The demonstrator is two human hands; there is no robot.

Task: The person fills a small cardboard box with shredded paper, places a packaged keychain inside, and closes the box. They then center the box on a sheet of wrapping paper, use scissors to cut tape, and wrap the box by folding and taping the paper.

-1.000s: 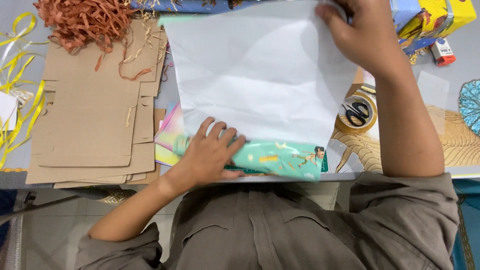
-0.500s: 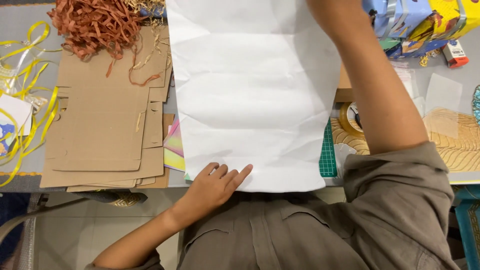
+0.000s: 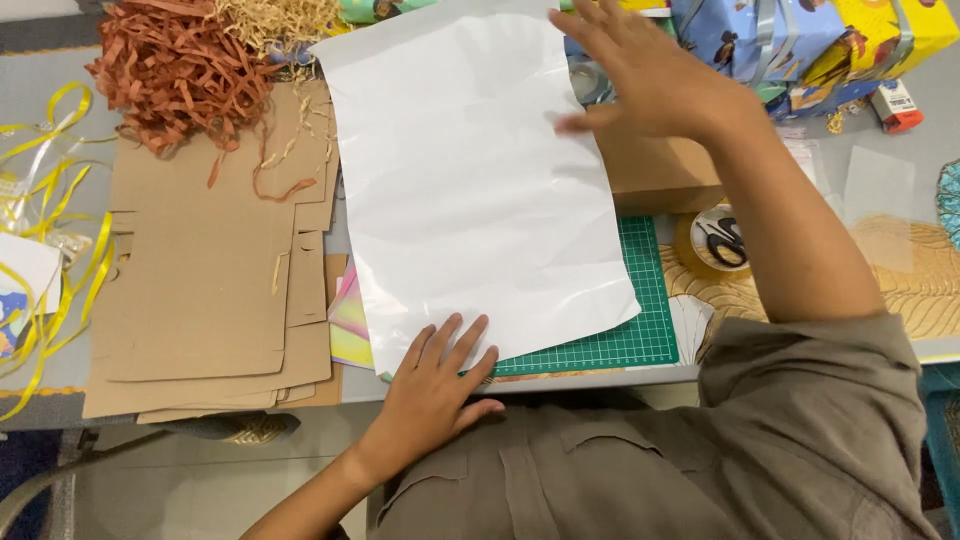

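A large white sheet of paper (image 3: 470, 180) lies flat on a green cutting mat (image 3: 620, 330) on the table. My left hand (image 3: 435, 385) presses its fingers, spread apart, onto the near edge of the sheet. My right hand (image 3: 640, 70) rests flat and open on the sheet's far right edge, over a brown cardboard box (image 3: 655, 170). Neither hand holds anything.
A stack of flat brown cardboard pieces (image 3: 210, 280) lies left of the sheet, with rust-coloured paper shreds (image 3: 180, 70) behind and yellow ribbon (image 3: 50, 220) at far left. Wrapped gift boxes (image 3: 790, 40) stand at back right. Scissors in a tape roll (image 3: 720, 240) sit right of the mat.
The white sheet, held up a second ago, has been laid flat on the mat. My right hand let go of its top edge and now lies open on it.
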